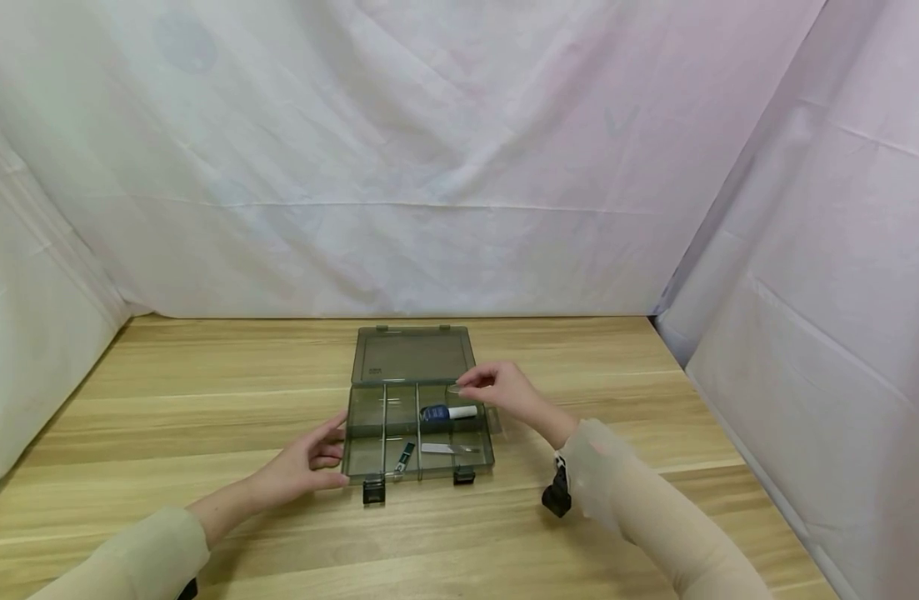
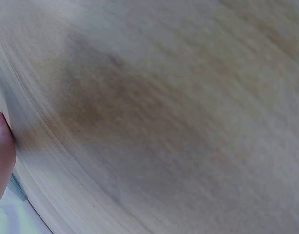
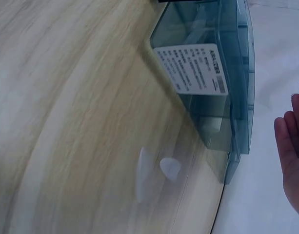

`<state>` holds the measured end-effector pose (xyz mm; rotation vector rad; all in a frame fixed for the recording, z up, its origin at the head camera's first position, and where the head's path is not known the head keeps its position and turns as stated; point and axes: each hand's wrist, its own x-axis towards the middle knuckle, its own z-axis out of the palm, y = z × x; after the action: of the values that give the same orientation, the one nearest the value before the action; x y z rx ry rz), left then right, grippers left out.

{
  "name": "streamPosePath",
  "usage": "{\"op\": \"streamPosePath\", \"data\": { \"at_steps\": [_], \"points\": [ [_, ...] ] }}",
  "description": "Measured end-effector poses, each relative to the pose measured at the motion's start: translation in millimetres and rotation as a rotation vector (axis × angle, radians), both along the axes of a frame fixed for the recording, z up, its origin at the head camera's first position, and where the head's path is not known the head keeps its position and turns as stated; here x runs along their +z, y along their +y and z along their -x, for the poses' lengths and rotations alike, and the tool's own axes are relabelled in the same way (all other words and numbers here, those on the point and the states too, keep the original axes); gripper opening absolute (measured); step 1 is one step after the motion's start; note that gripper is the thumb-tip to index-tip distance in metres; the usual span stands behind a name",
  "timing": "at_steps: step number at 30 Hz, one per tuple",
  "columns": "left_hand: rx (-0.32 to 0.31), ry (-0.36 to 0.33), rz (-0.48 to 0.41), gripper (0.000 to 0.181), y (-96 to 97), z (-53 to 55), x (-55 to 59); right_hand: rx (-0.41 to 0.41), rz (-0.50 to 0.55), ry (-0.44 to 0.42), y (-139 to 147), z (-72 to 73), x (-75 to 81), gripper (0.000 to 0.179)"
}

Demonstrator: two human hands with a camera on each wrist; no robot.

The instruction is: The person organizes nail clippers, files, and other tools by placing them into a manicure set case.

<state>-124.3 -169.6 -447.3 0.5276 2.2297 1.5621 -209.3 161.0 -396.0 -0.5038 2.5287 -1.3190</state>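
A smoky, see-through compartment box [image 1: 365,454] lies with its lid [image 1: 414,354] laid back. My left hand [image 1: 309,458] touches the box's left side, thumb by the front corner and fingers along the wall. Over the back right compartment, my right hand [image 1: 504,392] pinches a small, thin, pale thing [image 1: 453,389], its kind too small to make out. A dark blue bottle with a white cap [image 1: 447,412] lies just in front of those fingertips. Towards the front are a dark green and silver piece [image 1: 404,458] and a flat white strip [image 1: 437,448].
Two black latches [image 1: 373,489] hang at the box's front. A printed white label [image 3: 193,68] shows on its side in the right wrist view. The wooden table [image 1: 227,375] runs back to a pale cloth curtain [image 1: 399,250], with more cloth at both sides.
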Motion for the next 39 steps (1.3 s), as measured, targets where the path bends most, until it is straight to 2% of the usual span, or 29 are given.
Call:
{"op": "streamPosePath", "data": {
  "at_steps": [10,20,24,31,39],
  "points": [
    [0.0,-0.013,-0.011,0.095,-1.2,0.7,-3.6,0.045,0.012,0.003,-21,2.8,-3.9,0.016],
    [-0.004,0.003,-0.012,0.095,-0.4,-0.5,-2.2,0.082,0.03,0.021,-33,4.1,-9.6,0.015],
    [0.004,-0.014,-0.012,0.095,-0.7,-1.8,-1.9,0.098,0.033,0.026,-38,4.1,-11.1,0.016],
    [0.005,-0.004,-0.008,0.095,-0.2,-2.8,-0.3,0.118,-0.001,0.017,-49,3.0,-14.8,0.014],
    [-0.012,0.007,-0.018,0.095,1.2,-2.4,0.0,0.179,-0.028,0.011,-58,0.9,-20.0,0.013]
  ]
}}
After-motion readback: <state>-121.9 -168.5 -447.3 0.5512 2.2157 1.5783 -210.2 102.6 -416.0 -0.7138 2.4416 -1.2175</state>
